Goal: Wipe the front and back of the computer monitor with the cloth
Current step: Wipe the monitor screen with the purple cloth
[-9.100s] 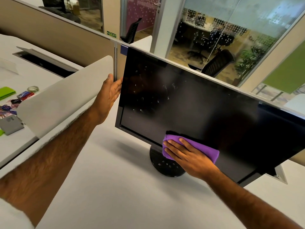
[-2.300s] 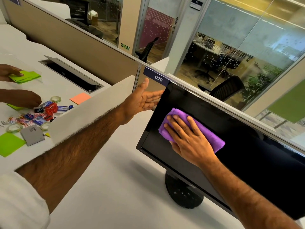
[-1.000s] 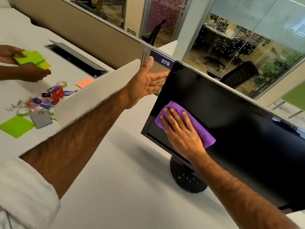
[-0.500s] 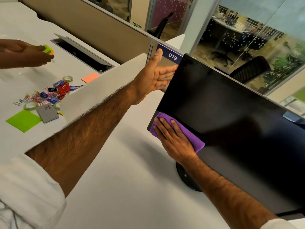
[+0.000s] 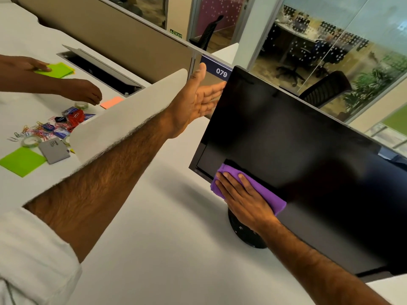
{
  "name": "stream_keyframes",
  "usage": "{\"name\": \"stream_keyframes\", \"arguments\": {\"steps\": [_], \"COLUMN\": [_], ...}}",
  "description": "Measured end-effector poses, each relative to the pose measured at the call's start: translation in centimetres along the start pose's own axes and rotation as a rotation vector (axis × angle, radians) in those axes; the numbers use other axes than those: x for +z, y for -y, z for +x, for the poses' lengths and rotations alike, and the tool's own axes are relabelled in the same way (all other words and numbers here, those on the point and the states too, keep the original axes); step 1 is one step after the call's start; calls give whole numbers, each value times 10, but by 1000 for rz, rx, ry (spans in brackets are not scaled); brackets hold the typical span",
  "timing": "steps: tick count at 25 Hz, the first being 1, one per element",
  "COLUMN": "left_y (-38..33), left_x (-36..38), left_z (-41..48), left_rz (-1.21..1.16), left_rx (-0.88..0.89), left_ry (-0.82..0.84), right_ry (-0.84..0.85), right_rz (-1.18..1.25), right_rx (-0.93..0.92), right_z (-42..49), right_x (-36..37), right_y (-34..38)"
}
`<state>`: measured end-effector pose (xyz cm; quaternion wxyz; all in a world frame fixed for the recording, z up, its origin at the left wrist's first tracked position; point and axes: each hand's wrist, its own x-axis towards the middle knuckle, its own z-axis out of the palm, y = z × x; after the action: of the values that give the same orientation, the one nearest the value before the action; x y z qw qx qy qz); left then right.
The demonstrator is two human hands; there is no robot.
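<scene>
Meanwhile, far left on the counter [image 5: 165,249], another person's hands are sorting sticky notes [image 5: 56,70] and paper clips [image 5: 37,128]. Next, the left hand [image 5: 196,104] is reaching out with fingers [image 5: 214,96] spread wide, gripping nothing, resting at the monitor [image 5: 297,155] edge, likely steadying it. The right hand [image 5: 246,201] is pressing the purple cloth [image 5: 264,193] flat against the screen's lower left corner, fingers extended, wiping the front.
</scene>
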<state>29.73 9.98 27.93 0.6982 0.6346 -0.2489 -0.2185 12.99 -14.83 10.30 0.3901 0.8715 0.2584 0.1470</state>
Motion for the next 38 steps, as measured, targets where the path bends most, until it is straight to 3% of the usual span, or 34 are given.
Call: {"name": "stream_keyframes", "arguments": {"steps": [10,15,20,26,33,38], "left_y": [0,-3,-2,-5,-4,-3], "left_x": [6,12,14,13,19,20], "left_z": [-5,-7,-10,-10,-6,-5], "left_rz": [-18,-16,3,2,-6,7], "left_rx": [4,2,12,8,24,20], "left_ry": [-37,-71,-80,-79,-111,-138], "right_ry": [56,40,30,-39,-186,-233], "right_rz": [-144,-68,58,18,116,143], "right_rx": [-128,-119,-41,58,427,499], "right_z": [-120,-90,-15,60,76,86], "right_x": [9,2,-7,-32,-71,-76], "right_y": [-37,-36,-15,-27,-98,-104]}}
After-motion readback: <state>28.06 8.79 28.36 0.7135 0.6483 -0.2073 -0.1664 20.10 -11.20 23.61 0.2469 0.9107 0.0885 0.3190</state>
